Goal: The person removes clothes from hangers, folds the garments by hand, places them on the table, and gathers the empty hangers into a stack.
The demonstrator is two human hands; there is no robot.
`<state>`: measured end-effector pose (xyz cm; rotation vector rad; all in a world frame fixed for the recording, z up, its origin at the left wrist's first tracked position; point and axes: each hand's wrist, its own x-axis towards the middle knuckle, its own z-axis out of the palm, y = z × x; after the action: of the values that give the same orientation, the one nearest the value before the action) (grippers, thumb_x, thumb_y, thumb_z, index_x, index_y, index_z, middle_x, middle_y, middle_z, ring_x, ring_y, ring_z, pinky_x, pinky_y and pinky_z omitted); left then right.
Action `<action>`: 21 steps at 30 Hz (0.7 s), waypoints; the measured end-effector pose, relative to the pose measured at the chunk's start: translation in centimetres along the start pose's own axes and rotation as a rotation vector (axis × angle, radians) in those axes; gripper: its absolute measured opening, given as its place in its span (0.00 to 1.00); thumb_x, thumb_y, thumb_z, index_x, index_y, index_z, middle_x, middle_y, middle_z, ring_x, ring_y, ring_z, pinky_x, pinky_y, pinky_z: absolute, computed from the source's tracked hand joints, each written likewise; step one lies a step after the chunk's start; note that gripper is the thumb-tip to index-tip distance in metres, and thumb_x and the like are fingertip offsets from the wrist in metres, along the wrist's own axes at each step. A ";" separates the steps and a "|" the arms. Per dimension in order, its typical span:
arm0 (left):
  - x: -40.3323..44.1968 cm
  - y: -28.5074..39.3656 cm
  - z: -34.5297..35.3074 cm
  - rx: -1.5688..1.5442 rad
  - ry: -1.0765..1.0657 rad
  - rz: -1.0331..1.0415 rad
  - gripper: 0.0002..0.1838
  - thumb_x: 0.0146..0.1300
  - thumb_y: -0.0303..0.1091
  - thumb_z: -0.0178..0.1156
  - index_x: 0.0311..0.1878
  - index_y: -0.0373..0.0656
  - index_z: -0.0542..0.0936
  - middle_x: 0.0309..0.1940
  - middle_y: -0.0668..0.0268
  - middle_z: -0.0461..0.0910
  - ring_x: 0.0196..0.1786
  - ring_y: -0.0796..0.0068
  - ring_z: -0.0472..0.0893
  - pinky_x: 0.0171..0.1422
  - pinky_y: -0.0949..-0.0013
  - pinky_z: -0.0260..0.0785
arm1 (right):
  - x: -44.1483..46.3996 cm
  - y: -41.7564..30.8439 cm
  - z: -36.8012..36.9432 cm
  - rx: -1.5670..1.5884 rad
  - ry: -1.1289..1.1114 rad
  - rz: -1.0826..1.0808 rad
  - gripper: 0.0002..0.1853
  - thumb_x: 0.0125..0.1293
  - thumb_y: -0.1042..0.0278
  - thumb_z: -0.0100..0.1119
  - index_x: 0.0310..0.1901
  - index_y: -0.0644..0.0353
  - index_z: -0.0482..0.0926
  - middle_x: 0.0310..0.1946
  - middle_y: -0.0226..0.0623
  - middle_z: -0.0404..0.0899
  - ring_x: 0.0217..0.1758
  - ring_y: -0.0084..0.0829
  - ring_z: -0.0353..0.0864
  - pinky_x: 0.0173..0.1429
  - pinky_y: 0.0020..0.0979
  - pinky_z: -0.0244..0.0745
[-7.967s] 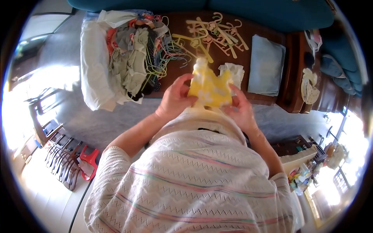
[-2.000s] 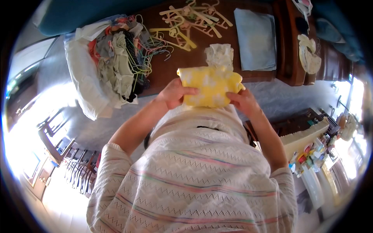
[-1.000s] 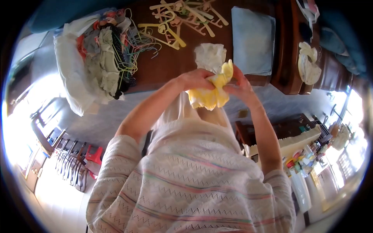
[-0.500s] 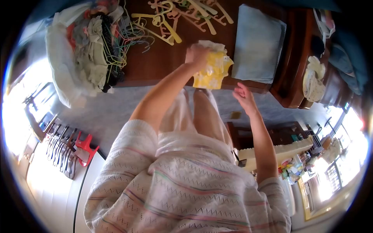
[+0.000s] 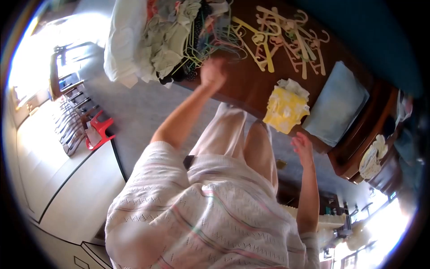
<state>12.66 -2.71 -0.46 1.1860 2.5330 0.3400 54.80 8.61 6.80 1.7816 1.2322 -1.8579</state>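
Note:
The folded yellow patterned cloth (image 5: 285,109) lies on top of a white folded cloth (image 5: 296,88) at the table's near edge. My right hand (image 5: 303,147) is just below and right of the yellow cloth, not touching it, with its fingers apart and slightly curled. Over the left part of the table is my left hand (image 5: 213,73), blurred, near the hangers of the clothes pile (image 5: 168,42). Whether its fingers touch anything is hidden. Several loose yellow and pink hangers (image 5: 268,49) are spread between the pile and the blue cloth.
A folded light blue cloth (image 5: 337,105) lies on the brown table (image 5: 244,89) at the right. A white bundle (image 5: 120,45) borders the clothes pile. Dark chairs and a red stool (image 5: 99,130) stand on the left. A cream patterned item (image 5: 373,158) is at far right.
The yellow cloth was folded between both hands, then laid on the white cloth and let go. My left hand has swung left toward the clothes pile. The view has turned.

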 end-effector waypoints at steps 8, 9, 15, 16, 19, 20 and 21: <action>7.1 -9.7 -6.8 -0.050 -0.206 -0.567 0.23 0.51 0.38 0.57 0.53 0.46 0.73 0.45 0.52 0.77 0.52 0.52 0.74 0.55 0.56 0.67 | 0.1 -5.4 4.7 -0.062 -0.021 0.057 0.23 0.60 0.60 0.59 0.56 0.58 0.70 0.40 0.30 0.79 0.38 0.20 0.78 0.37 0.23 0.68; 7.1 -10.2 -6.7 -0.024 -0.174 -0.503 0.22 0.49 0.39 0.58 0.50 0.45 0.75 0.44 0.51 0.78 0.50 0.53 0.76 0.53 0.56 0.69 | -0.2 -6.3 5.4 -0.078 -0.024 0.060 0.23 0.60 0.60 0.59 0.55 0.57 0.70 0.40 0.30 0.79 0.38 0.20 0.78 0.37 0.23 0.68; 8.2 -10.7 -9.5 -0.095 -0.293 -0.367 0.12 0.47 0.39 0.60 0.33 0.45 0.82 0.36 0.57 0.80 0.43 0.54 0.78 0.46 0.57 0.70 | -0.6 -10.5 8.2 -0.078 -0.046 -0.034 0.22 0.59 0.61 0.60 0.54 0.57 0.71 0.39 0.29 0.79 0.37 0.19 0.78 0.35 0.20 0.68; 8.2 -10.1 -10.8 -0.107 -0.279 -0.297 0.12 0.46 0.39 0.60 0.33 0.45 0.82 0.34 0.57 0.80 0.41 0.54 0.78 0.44 0.57 0.70 | -0.9 -11.4 8.7 -0.082 -0.049 -0.065 0.22 0.59 0.61 0.60 0.54 0.57 0.71 0.39 0.30 0.79 0.37 0.20 0.78 0.35 0.20 0.69; 7.1 -8.8 -14.6 -0.224 -0.111 -0.173 0.11 0.49 0.36 0.60 0.34 0.41 0.81 0.25 0.58 0.79 0.31 0.61 0.79 0.36 0.62 0.69 | -2.2 -14.9 10.7 -0.114 -0.048 -0.114 0.21 0.60 0.63 0.60 0.54 0.59 0.71 0.39 0.31 0.79 0.38 0.21 0.78 0.38 0.20 0.70; 7.0 -8.5 -15.5 -0.272 -0.080 -0.156 0.11 0.50 0.35 0.60 0.35 0.40 0.80 0.23 0.59 0.79 0.28 0.66 0.79 0.33 0.65 0.69 | -2.4 -15.8 11.4 -0.078 -0.092 -0.176 0.21 0.60 0.64 0.59 0.54 0.59 0.71 0.39 0.32 0.79 0.39 0.21 0.78 0.38 0.20 0.70; 6.9 -8.6 -15.4 -0.665 -0.176 -0.270 0.08 0.51 0.26 0.58 0.36 0.35 0.79 0.23 0.62 0.79 0.26 0.75 0.78 0.30 0.71 0.68 | -2.5 -16.6 12.0 -0.043 -0.136 -0.238 0.20 0.61 0.65 0.58 0.54 0.60 0.70 0.40 0.32 0.79 0.39 0.21 0.78 0.39 0.20 0.70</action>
<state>-3.48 -3.93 9.37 0.5830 2.1213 0.8758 35.33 8.87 13.76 1.5135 1.4727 -2.0241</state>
